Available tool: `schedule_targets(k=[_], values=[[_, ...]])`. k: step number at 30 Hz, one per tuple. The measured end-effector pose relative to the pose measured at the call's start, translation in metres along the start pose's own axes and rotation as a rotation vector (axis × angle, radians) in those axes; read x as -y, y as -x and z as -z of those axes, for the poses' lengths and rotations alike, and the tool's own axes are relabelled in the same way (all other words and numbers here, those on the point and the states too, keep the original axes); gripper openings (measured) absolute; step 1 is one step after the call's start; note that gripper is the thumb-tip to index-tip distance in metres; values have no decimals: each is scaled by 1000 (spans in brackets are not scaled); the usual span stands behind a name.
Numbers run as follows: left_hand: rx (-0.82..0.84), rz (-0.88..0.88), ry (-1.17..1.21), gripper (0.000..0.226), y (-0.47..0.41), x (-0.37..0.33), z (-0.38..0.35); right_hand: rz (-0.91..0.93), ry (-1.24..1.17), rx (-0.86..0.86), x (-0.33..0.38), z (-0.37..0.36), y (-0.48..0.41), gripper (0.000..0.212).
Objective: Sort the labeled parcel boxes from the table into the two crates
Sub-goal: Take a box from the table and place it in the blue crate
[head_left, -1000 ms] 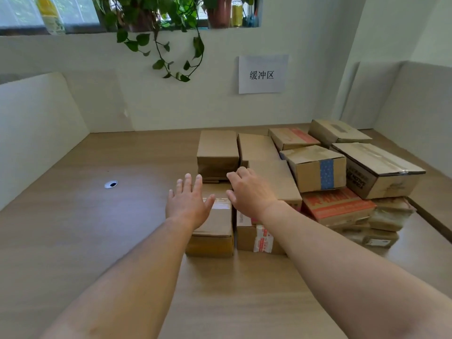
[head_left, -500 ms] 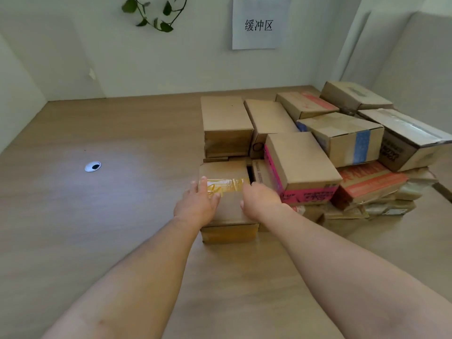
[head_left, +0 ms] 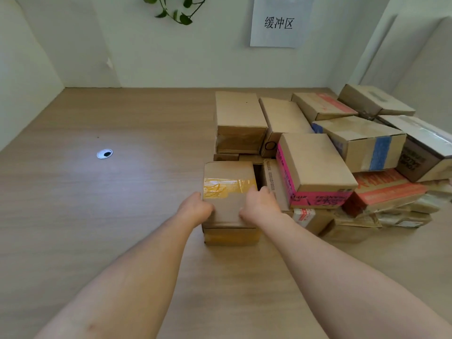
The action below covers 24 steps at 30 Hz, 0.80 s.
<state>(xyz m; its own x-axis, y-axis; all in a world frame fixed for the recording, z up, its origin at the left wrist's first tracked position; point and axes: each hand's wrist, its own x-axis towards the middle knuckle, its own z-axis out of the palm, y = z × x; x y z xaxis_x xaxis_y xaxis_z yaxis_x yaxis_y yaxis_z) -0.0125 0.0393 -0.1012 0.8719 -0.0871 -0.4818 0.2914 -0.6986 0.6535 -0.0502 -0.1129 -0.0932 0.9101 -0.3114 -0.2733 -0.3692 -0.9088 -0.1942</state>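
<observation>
left hand and right hand clasp the yellow-taped brown cardboard box by its sides; lifting may knock the pink-banded cardboard box at 3 o'clock. it could topple.

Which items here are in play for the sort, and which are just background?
Job: yellow-taped box, gripped by left hand and right hand; pink-banded box; blue-taped box; red-printed box. No crates in view.
Background: wall sign; vine; table grommet.
</observation>
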Motion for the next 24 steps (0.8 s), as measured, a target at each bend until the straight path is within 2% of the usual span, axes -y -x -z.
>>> schedule_targets(k=[4, 8, 13, 15, 18, 21, 24], values=[[19, 119, -31, 36, 30, 13, 9, 6, -198, 141, -13, -2, 11, 56], [7, 152, 186, 16, 60, 24, -2, -23, -377, 342, -23, -3, 32, 29], [-76, 206, 304, 32, 93, 37, -17, 17, -504, 412, -30, -7, 59, 29], [-125, 213, 324, 46, 106, 43, -18, 58, -534, 394, -30, -6, 69, 35], [-208, 204, 338, 66, 128, 49, -14, 128, -554, 362, -24, -6, 82, 56], [-280, 176, 356, 65, 153, 59, -5, 221, -586, 352, -8, -6, 97, 80], [-387, 163, 449, 57, 180, 77, 11, 328, -679, 372, 15, -10, 112, 77]])
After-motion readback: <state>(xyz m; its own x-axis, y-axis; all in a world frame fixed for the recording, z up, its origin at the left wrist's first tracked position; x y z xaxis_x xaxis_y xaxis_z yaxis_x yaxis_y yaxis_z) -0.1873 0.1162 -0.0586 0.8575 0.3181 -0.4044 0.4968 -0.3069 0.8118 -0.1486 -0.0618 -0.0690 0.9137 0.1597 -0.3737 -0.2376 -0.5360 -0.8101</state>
